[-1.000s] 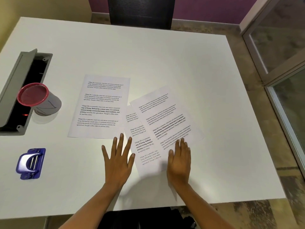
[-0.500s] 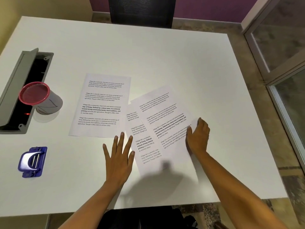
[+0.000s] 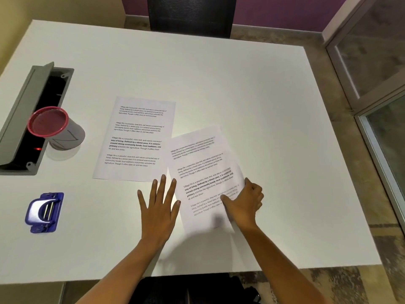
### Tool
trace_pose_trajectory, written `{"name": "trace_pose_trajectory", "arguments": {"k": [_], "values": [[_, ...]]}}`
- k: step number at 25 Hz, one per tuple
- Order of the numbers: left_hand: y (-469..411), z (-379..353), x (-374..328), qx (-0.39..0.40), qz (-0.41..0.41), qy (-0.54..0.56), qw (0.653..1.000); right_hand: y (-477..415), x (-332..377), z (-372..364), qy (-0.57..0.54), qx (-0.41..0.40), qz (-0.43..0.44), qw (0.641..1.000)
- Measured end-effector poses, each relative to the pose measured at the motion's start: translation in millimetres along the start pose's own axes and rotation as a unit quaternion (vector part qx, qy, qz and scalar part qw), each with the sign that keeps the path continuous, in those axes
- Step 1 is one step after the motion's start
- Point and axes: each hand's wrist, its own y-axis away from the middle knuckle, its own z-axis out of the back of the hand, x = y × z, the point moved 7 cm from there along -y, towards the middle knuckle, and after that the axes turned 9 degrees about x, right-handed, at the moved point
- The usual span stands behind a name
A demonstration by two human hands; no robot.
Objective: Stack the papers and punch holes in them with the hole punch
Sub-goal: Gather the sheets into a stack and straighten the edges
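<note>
One printed sheet (image 3: 140, 137) lies flat left of centre on the white table (image 3: 241, 88). To its right, a tilted printed sheet (image 3: 201, 172) lies over another one that is almost fully covered. My right hand (image 3: 245, 202) grips the lower right edge of the tilted sheet, thumb on top. My left hand (image 3: 160, 207) rests flat with fingers spread on the table, just left of the tilted sheets and below the left sheet. A blue and silver hole punch (image 3: 45, 212) sits near the table's left front.
A grey cup with a red rim (image 3: 55, 129) stands at the left beside an open grey cable hatch (image 3: 32, 115). A black chair (image 3: 190, 14) stands beyond the far edge. A glass partition (image 3: 377, 73) is at the right.
My right hand moved from the near end of the overlapping sheets to their right edge and took hold. The top sheet slid left over the lower one. My left hand stayed put.
</note>
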Motion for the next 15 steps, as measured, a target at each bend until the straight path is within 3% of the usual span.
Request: {"name": "trace_pose_trajectory", "arguments": {"k": [9, 12, 15], "values": [[0.1, -0.2, 0.5, 0.022, 0.007, 0.021, 1.000, 10.0, -6.7, 2.5, -0.146, 0.045, -0.117, 0.981], [1.6, 4.1, 1.6, 0.030, 0.009, 0.100, 0.995, 14.2, -8.4, 18.5, -0.164, 0.044, -0.084, 0.982], [3.5, 26.7, -0.5, 0.001, -0.002, 0.217, 0.976, 18.6, 2.5, 46.3, -0.109, 0.013, -0.012, 0.994]]}}
